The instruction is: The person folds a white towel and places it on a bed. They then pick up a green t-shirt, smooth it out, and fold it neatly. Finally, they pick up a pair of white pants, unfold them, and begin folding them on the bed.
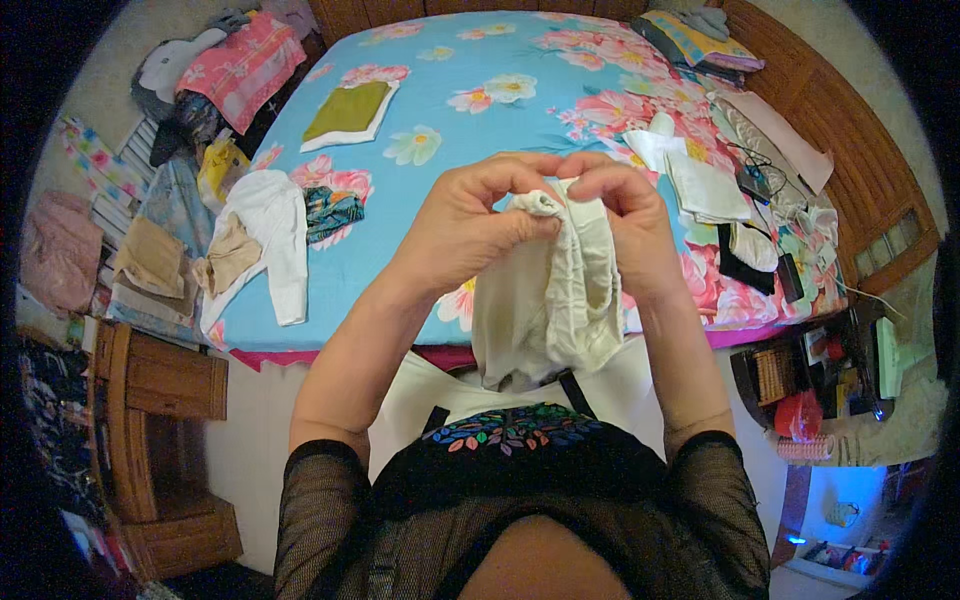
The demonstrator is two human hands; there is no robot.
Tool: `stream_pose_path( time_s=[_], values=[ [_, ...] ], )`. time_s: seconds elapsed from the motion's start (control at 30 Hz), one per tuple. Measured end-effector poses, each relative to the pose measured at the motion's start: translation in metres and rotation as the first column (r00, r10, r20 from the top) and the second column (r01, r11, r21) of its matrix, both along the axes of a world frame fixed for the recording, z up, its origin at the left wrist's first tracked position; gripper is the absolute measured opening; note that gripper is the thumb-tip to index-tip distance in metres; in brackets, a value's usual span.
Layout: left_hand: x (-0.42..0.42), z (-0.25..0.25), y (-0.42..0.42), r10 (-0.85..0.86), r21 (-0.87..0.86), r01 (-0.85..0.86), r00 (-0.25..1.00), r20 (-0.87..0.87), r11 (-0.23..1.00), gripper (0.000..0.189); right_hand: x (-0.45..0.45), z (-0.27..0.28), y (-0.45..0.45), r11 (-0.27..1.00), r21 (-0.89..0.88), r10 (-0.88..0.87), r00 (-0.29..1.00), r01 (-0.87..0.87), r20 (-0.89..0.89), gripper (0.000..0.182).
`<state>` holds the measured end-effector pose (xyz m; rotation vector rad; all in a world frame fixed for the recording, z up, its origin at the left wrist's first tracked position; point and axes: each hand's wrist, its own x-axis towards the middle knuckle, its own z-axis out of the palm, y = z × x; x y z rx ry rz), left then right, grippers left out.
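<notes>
A white cloth garment (517, 315) with a gathered, elastic-looking edge hangs from both hands above the near side of the bed. My left hand (487, 202) pinches that edge between thumb and fingers. Beside it, my right hand (619, 202) grips the garment's other upper side, and the fingertips of both hands almost meet. The cloth droops in loose folds between my forearms. What kind of garment it is, I cannot tell.
The bed's blue floral sheet (420, 202) bears an olive-and-white folded cloth (346, 112), a white long-sleeved garment (277, 225) and a dark patterned cloth (332, 214). At right are folded white cloth (705, 187), a black cloth (739, 266) and cables (757, 169). A wooden drawer unit (172, 375) stands left.
</notes>
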<state>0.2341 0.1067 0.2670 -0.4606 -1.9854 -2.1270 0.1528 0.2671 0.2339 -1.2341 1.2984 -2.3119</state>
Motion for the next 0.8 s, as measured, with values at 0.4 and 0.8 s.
stream_pose_path(
  time_s=[0.4, 0.8],
  values=[
    [-0.011, -0.012, -0.008, 0.037, 0.037, -0.041, 0.994, 0.104, 0.998, 0.014, -0.005, 0.016, 0.029, 0.859, 0.078, -0.410, 0.772, 0.506, -0.486, 0.011],
    [-0.009, -0.017, -0.003, -0.007, 0.018, 0.006, 1.000, 0.017, 1.000, 0.012, -0.004, 0.017, 0.045, 0.438, 0.738, 0.477, 0.563, 0.514, -0.675, 0.066]
  ],
)
